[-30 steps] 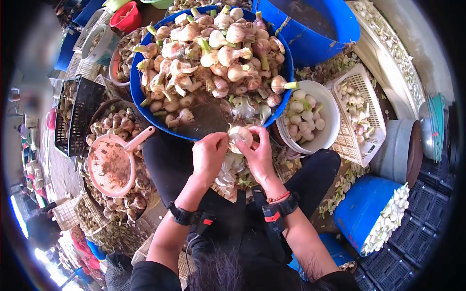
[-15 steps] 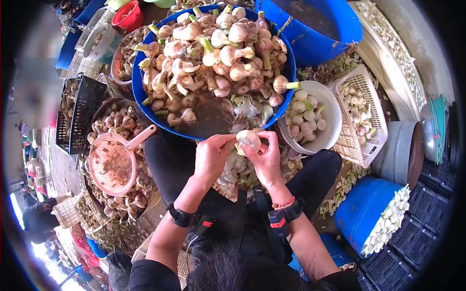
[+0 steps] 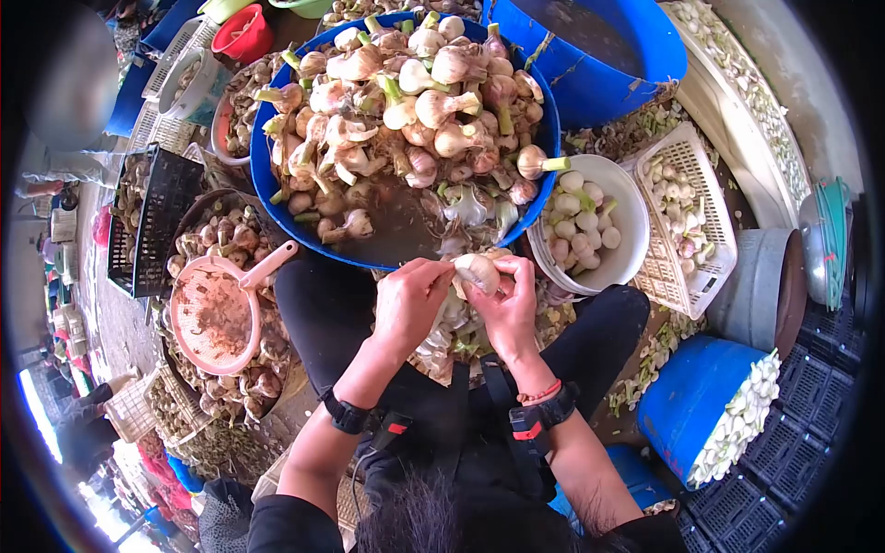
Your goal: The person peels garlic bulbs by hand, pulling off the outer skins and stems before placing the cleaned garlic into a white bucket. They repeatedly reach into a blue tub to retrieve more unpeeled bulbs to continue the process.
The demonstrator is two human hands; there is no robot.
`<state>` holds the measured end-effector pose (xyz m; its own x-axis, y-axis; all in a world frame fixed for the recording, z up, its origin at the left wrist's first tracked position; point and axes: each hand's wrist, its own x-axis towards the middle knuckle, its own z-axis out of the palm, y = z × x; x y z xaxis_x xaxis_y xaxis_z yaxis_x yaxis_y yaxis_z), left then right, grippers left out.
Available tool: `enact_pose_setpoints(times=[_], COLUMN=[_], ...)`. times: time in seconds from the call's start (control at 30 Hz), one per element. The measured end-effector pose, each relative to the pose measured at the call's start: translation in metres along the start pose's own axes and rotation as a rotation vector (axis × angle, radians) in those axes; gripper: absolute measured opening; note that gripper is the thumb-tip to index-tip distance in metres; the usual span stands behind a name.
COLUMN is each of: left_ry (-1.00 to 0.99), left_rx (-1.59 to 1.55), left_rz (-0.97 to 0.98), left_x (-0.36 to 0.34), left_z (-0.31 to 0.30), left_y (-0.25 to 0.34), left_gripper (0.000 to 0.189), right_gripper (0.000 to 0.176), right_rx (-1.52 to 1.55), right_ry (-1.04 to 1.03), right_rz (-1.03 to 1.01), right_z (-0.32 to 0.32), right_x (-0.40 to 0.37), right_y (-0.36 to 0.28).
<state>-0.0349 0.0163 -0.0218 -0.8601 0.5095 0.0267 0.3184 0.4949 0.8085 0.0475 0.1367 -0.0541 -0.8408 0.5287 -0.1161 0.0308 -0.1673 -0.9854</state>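
A partly peeled garlic bulb [image 3: 477,271] is held between my hands, just off the near rim of the blue tub [image 3: 336,251]. My right hand [image 3: 505,300] is closed around the bulb from the right side. My left hand [image 3: 412,297] is closed in a pinch at the bulb's left side, apparently on its skin. Unpeeled garlic bulbs [image 3: 419,101] with cut stems are heaped in the tub, over brownish water. Loose garlic skins [image 3: 442,336] lie below my hands, between my legs.
To the right stand a white bucket [image 3: 636,226] of peeled bulbs, a cream crate [image 3: 714,249] of garlic and a blue barrel [image 3: 678,396]. A pink strainer [image 3: 189,343] rests on garlic at left, near a black crate [image 3: 166,230]. Another blue tub [image 3: 590,83] stands behind.
The bulb has turned in my fingers, showing more of its side. Both hands have shifted only slightly. At the far left, a person's arm has come into view.
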Motion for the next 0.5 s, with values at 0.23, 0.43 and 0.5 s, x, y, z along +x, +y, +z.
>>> enact_pose_setpoints(times=[0.23,0.43,0.5], left_ry=[-0.101,-0.193,-0.132], left_rx=[-0.217,-0.691,-0.382], left_rz=[-0.327,-0.584,-0.548], left_x=[0.002,0.006,0.007], left_z=[0.003,0.012,0.015], left_y=[-0.006,-0.019,-0.039], left_gripper=[0.013,0.009,0.010], right_gripper=[0.042,0.039,0.039], right_rx=[0.131,0.287,0.418], right_ry=[-0.121,-0.150,-0.199], right_rz=[0.112,0.159,0.227], right_z=[-0.019,-0.029,-0.031], right_x=[-0.001,-0.004,-0.011], right_y=[-0.003,0.004,-0.001])
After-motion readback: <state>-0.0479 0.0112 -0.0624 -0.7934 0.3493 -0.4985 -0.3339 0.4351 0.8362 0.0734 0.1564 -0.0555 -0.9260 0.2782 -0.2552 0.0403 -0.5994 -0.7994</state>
